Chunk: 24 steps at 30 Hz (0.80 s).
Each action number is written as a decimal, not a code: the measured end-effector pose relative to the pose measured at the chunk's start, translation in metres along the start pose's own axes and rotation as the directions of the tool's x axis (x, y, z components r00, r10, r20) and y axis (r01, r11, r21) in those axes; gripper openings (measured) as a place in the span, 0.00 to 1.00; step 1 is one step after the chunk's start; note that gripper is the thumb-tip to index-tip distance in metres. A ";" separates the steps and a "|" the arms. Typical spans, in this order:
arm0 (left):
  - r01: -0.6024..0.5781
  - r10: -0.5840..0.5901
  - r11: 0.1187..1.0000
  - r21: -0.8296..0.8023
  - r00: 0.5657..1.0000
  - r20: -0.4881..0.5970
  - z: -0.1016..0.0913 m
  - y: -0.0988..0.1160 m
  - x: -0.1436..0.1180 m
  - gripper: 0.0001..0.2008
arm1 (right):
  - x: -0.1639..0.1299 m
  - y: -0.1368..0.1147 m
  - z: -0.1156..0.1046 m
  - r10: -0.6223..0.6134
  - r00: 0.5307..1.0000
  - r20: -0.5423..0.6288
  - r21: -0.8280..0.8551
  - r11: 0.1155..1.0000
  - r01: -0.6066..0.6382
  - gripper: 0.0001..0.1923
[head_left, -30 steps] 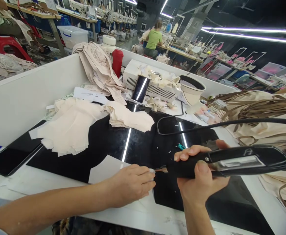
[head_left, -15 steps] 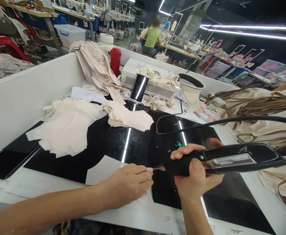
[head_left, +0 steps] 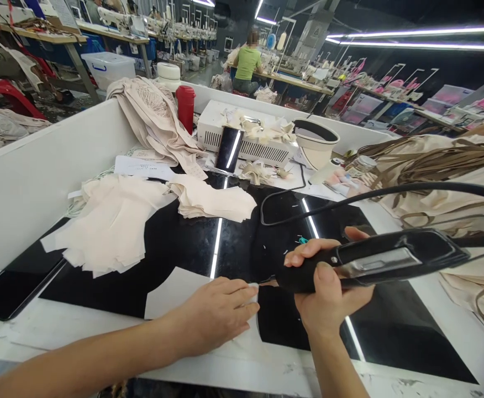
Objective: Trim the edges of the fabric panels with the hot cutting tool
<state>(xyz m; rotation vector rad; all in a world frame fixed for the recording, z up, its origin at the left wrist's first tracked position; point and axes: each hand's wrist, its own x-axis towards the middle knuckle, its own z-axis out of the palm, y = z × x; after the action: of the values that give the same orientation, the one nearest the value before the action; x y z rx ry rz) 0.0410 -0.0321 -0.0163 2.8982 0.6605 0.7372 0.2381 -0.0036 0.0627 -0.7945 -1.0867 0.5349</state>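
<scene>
Right hand [head_left: 329,293] grips black hot cutter [head_left: 374,262], tip at white piece [head_left: 175,293]; left hand [head_left: 217,312] flat, pressing it. Cream stack [head_left: 113,221] far left looks finished.

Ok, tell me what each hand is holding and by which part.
The right hand grips a black corded tool round its front end, near the tip. The left hand holds nothing; it presses flat on a white piece on the table.
</scene>
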 end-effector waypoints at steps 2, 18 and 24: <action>0.004 -0.004 1.000 -0.008 1.000 0.006 0.001 0.000 -0.001 0.13 | 0.000 0.000 0.000 0.008 1.000 0.002 -0.008 1.000 -0.008 0.28; 0.009 -0.009 1.000 -0.005 0.998 -0.056 -0.002 -0.001 -0.001 0.11 | -0.001 -0.004 0.004 0.002 0.999 -0.032 0.048 0.999 -0.001 0.27; 0.013 -0.013 1.000 0.002 0.998 -0.060 0.000 0.001 -0.001 0.11 | -0.003 -0.001 0.002 0.016 1.000 -0.013 0.014 1.000 -0.016 0.25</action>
<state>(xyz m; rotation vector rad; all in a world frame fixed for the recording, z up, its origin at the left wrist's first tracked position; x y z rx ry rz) 0.0406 -0.0332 -0.0170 2.8809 0.6867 0.8255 0.2345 -0.0061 0.0625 -0.7941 -1.0648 0.5492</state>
